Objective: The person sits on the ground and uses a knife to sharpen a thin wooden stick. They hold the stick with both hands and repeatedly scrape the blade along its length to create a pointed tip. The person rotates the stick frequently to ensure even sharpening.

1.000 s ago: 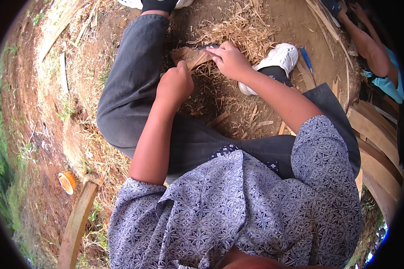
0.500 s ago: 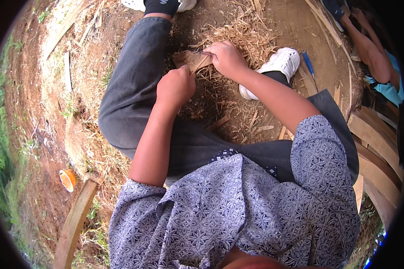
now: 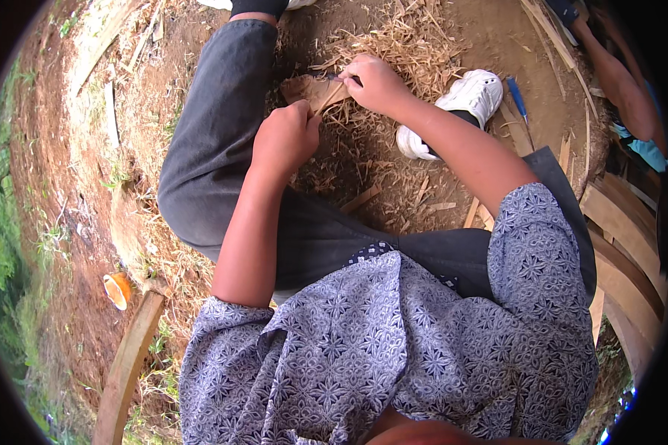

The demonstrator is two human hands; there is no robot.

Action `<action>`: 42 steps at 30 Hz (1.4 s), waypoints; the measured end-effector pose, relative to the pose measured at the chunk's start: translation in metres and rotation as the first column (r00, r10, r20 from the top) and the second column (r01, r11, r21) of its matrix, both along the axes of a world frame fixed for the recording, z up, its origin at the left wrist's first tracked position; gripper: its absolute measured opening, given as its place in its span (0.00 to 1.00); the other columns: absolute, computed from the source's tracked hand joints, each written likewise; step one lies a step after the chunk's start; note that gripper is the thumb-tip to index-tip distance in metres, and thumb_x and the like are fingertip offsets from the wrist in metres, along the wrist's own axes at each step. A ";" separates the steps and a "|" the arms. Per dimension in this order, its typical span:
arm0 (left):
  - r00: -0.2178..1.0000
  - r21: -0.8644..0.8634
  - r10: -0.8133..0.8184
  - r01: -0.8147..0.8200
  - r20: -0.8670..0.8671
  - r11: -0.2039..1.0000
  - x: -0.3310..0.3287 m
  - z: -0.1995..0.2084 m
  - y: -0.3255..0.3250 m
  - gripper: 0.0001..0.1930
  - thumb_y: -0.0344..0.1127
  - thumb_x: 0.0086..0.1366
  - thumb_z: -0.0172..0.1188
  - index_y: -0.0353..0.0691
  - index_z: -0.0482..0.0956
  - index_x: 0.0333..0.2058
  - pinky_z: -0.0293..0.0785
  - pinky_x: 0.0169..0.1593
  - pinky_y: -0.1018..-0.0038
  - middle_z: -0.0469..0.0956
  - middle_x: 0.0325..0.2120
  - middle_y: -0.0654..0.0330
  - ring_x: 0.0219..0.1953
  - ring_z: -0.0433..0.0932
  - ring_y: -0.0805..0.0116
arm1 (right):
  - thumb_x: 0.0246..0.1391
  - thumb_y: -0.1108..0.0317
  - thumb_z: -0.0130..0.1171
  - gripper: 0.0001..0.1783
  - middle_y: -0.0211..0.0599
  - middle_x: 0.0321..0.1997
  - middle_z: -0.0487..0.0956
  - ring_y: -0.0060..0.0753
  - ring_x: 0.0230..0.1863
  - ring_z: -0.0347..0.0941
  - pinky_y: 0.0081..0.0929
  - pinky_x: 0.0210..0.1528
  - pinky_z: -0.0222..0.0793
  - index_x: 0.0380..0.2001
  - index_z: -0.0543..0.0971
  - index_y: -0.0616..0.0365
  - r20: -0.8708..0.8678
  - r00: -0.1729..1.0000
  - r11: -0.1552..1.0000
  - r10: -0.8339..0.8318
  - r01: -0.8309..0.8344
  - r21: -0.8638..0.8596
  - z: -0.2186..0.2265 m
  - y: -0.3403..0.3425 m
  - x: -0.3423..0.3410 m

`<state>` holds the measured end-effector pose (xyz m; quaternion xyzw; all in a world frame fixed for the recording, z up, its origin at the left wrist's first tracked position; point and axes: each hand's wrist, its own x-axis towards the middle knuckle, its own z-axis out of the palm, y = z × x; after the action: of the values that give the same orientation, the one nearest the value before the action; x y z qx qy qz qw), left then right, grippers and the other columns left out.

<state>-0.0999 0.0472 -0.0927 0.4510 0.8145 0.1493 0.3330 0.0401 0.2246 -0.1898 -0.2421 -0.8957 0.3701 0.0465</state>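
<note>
My left hand (image 3: 286, 135) is closed in a fist around the near end of a thin wooden strip (image 3: 332, 99). The strip slants up and right to my right hand (image 3: 377, 85), whose thumb and fingers pinch its far end. Beneath the strip, on the ground between my legs, lies a flat brown piece of wood (image 3: 304, 88). A small dark edge shows by my right fingertips; I cannot tell what it belongs to.
Curled wood shavings (image 3: 408, 44) cover the soil beyond my hands. A blue-handled tool (image 3: 517, 96) lies beside my white shoe (image 3: 473, 98). Curved timbers (image 3: 620, 274) are stacked at the right, near another person's leg (image 3: 620, 89). An orange cup (image 3: 117, 291) and a beam (image 3: 130, 367) lie left.
The view has shifted slightly. Both hands keep their hold on the strip, and a gap now shows between my right thumb and forefinger. The other person's limbs have moved a little.
</note>
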 end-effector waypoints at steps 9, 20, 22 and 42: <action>0.999 -0.035 0.032 -0.031 0.031 0.999 0.003 0.004 0.002 0.12 0.39 0.66 0.62 0.34 0.81 0.31 0.78 0.43 0.50 0.83 0.29 0.41 0.36 0.83 0.39 | 0.59 0.69 0.58 0.10 0.42 0.38 0.83 0.51 0.48 0.77 0.46 0.55 0.72 0.37 0.88 0.55 0.041 0.999 0.986 -0.035 0.028 0.164 0.005 0.000 -0.004; 0.988 -0.096 0.075 -0.062 0.137 0.993 0.001 0.007 0.009 0.12 0.37 0.66 0.63 0.31 0.81 0.33 0.77 0.41 0.55 0.82 0.26 0.42 0.34 0.83 0.41 | 0.60 0.70 0.57 0.15 0.34 0.46 0.83 0.38 0.55 0.75 0.46 0.59 0.65 0.45 0.89 0.47 0.299 0.951 0.958 0.075 -0.152 0.245 0.022 0.000 -0.001; 0.994 -0.019 0.038 -0.036 0.099 0.999 0.000 0.003 0.009 0.13 0.37 0.65 0.64 0.30 0.81 0.32 0.77 0.40 0.56 0.82 0.24 0.43 0.32 0.84 0.44 | 0.60 0.70 0.57 0.14 0.35 0.47 0.83 0.39 0.55 0.75 0.46 0.58 0.66 0.45 0.89 0.47 0.302 0.948 0.957 0.098 -0.172 0.232 0.022 0.002 0.001; 0.984 -0.066 0.101 -0.093 0.146 0.993 0.000 0.005 0.013 0.13 0.38 0.64 0.65 0.30 0.83 0.31 0.78 0.41 0.59 0.83 0.24 0.44 0.33 0.85 0.46 | 0.60 0.73 0.59 0.14 0.44 0.37 0.79 0.49 0.40 0.77 0.42 0.45 0.74 0.45 0.88 0.50 0.044 0.992 0.990 0.122 -0.124 0.059 0.006 0.001 0.012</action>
<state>-0.0995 0.0600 -0.0873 0.3884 0.8125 0.1743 0.3983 0.0526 0.2260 -0.1837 -0.1922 -0.9207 0.3395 0.0130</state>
